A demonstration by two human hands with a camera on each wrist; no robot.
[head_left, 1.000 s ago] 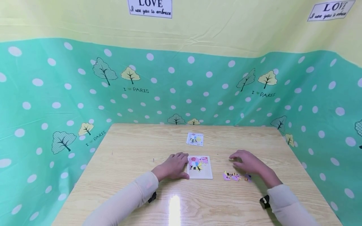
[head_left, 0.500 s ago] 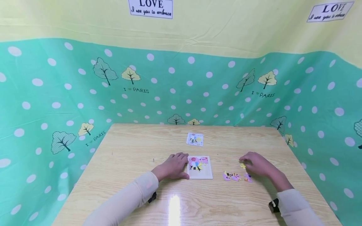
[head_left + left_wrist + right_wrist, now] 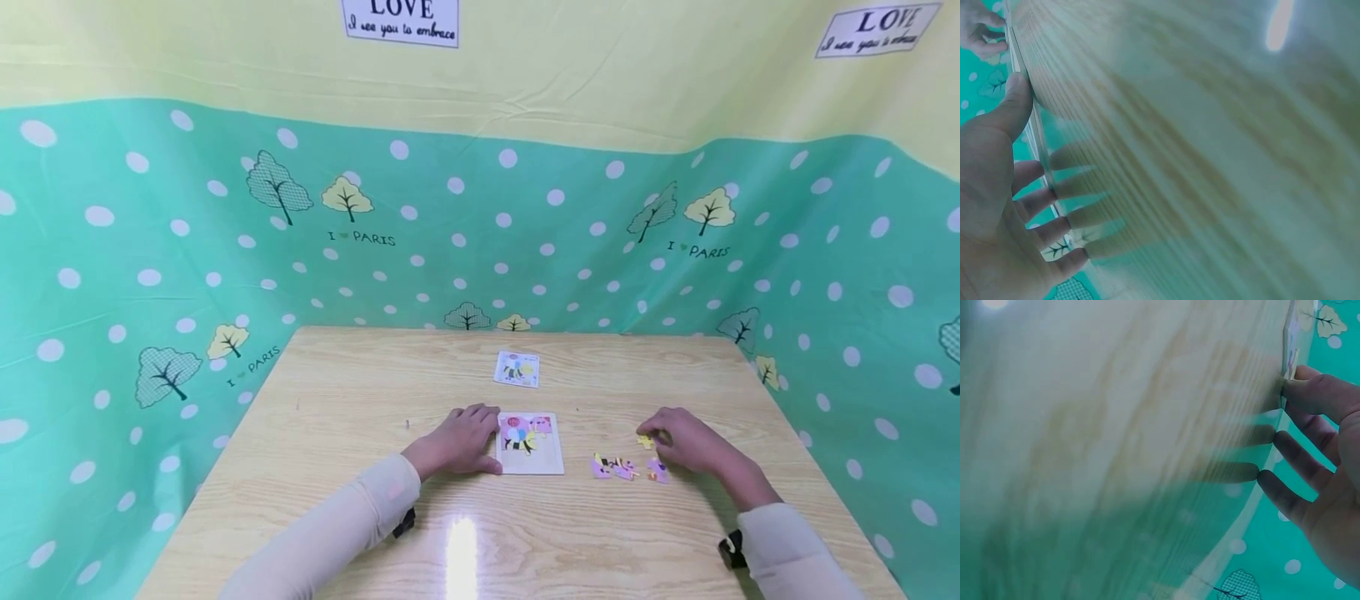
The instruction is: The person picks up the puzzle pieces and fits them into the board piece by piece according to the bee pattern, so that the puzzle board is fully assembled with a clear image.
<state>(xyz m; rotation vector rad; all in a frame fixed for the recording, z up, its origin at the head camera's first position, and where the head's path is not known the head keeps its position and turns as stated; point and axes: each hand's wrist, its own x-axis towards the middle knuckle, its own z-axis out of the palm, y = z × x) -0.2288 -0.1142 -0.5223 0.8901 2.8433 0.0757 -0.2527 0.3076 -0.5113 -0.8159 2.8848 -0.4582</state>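
Nearest on the table (image 3: 592,542), loose puzzle pieces (image 3: 625,471) lie to the right of the puzzle frame (image 3: 546,460), which is partly filled with a bee picture. Just beyond those pieces, the right hand (image 3: 690,439) has its grip pinched on a yellow piece (image 3: 645,442). The left hand (image 3: 459,442) rests at the frame's left edge, its grip relaxed, fingers spread. Farther back lies a picture card (image 3: 517,369); behind the table hangs a dotted green and yellow curtain (image 3: 480,283).

Two hands (image 3: 465,439) (image 3: 684,439), one tray (image 3: 551,460), one card (image 3: 517,370), at least four pieces (image 3: 657,472)
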